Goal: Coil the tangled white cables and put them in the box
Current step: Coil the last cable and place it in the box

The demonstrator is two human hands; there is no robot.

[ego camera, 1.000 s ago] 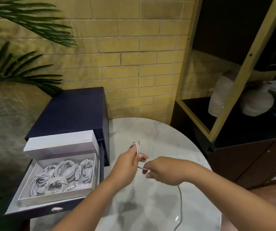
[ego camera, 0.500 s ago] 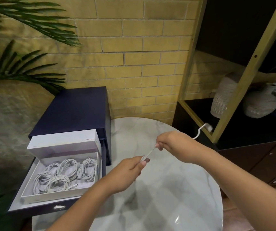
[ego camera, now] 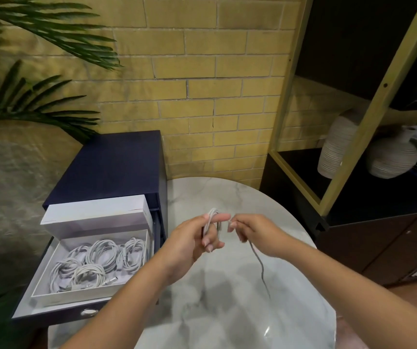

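Above the round marble table (ego camera: 227,318), my left hand (ego camera: 192,238) holds a small coil of white cable (ego camera: 212,215) looped over its fingers. My right hand (ego camera: 255,230) pinches the same cable just to the right of the coil. The loose tail (ego camera: 260,268) hangs down from my right hand toward the tabletop. At the left, a white box (ego camera: 137,283) sits in an open drawer and holds several coiled white cables (ego camera: 96,260). The box's lid (ego camera: 96,212) stands at its far side.
The dark blue drawer cabinet (ego camera: 111,167) stands left of the table against a yellow brick wall. A black and gold shelf (ego camera: 353,122) with two ribbed vases (ego camera: 391,157) is at the right. Palm leaves (ego camera: 38,96) hang at the left.
My right hand, stretched out up and to the right half a second ago, has come back beside my left hand. The cable now lies looped on my left fingers, its tail hanging down.
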